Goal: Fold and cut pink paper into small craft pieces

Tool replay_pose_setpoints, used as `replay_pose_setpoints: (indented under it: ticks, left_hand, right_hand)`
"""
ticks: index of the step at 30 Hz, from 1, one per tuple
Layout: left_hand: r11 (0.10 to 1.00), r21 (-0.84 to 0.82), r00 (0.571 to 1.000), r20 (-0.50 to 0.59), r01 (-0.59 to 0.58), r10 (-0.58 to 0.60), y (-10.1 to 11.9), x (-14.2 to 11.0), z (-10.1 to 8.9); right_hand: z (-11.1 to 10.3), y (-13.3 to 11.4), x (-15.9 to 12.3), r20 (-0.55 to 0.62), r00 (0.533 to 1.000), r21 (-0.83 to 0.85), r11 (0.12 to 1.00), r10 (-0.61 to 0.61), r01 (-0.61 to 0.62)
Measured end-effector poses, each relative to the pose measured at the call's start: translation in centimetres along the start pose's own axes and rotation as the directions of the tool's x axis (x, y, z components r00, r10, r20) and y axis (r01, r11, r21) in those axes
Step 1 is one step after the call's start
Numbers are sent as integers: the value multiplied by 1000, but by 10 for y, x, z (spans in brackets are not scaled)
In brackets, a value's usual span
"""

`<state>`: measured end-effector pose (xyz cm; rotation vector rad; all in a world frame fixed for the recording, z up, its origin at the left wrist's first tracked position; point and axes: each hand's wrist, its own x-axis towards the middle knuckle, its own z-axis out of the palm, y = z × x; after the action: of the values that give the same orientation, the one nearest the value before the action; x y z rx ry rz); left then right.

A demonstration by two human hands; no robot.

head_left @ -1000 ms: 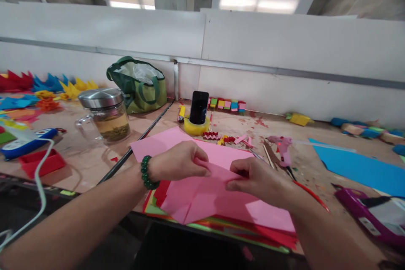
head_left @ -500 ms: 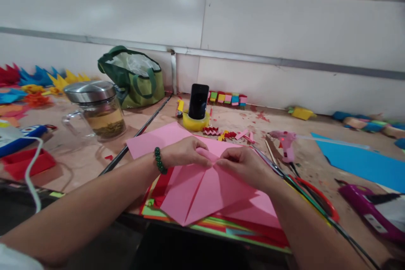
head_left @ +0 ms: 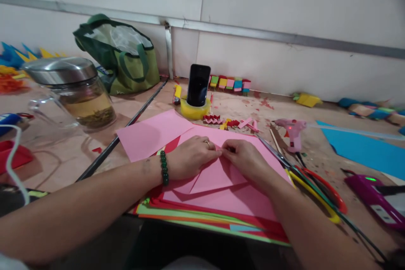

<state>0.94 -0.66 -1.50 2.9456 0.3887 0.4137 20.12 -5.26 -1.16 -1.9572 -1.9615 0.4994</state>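
A folded sheet of pink paper (head_left: 218, 177) lies on a stack of coloured paper (head_left: 190, 218) at the table's front edge. My left hand (head_left: 192, 157), with a ring and a green bead bracelet at the wrist, presses the fold, its fingers closed on the paper. Against its fingertips, my right hand (head_left: 245, 158) pinches the same sheet near its upper edge. Both hands partly hide the fold. Beside my left hand, another pink sheet (head_left: 155, 133) lies flat. Scissors (head_left: 329, 209) with red and yellow handles rest right of the stack.
A phone (head_left: 198, 85) stands in a yellow tape roll (head_left: 195, 112). On the left are a glass tea mug (head_left: 85, 105) and a green bag (head_left: 139, 69). To the right lie a pink glue gun (head_left: 294, 133), blue paper (head_left: 367, 149) and a purple device (head_left: 373, 200) with a cable.
The pink sheet has come down flatter onto the stack, its front point drawn back. My left hand has shifted from pinching a raised fold to pressing over it. The view has tilted down.
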Motion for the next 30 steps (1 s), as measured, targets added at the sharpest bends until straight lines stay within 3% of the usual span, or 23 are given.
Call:
replay_pose_setpoints:
  ticks: [7, 10, 14, 19, 21, 24, 30]
  left_hand:
    - [998, 24, 998, 42, -56, 54, -1, -1, -3]
    - [994, 6, 994, 32, -108, 108, -5, -3, -3]
    - [989, -83, 991, 32, -126, 129, -12, -5, 0]
    - [982, -172, 994, 65, -76, 88, -15, -8, -1]
    - [980, -194, 993, 98, -52, 72, -15, -9, -3]
    - [973, -230, 987, 150, -23, 59, -15, -10, -6]
    - [966, -258, 984, 175, 4, 43, -15, -9, -7]
  right_hand:
    - [4, -6, -3, -39, 999, -169, 985, 19, -26]
    - [4, -2, -4, -119, 993, -222, 975, -3, -24]
    - [-4, -2, -19, -270, 924, -333, 927, -270, 174]
    - [-9, -22, -62, -51, 874, -314, 839, -483, 445]
    - [-6, -21, -76, -100, 858, -389, 813, -505, 433]
    - [-5, -3, -87, -203, 867, -486, 815, -456, 315]
    - [-8, 26, -97, -142, 917, -479, 836, -373, 266]
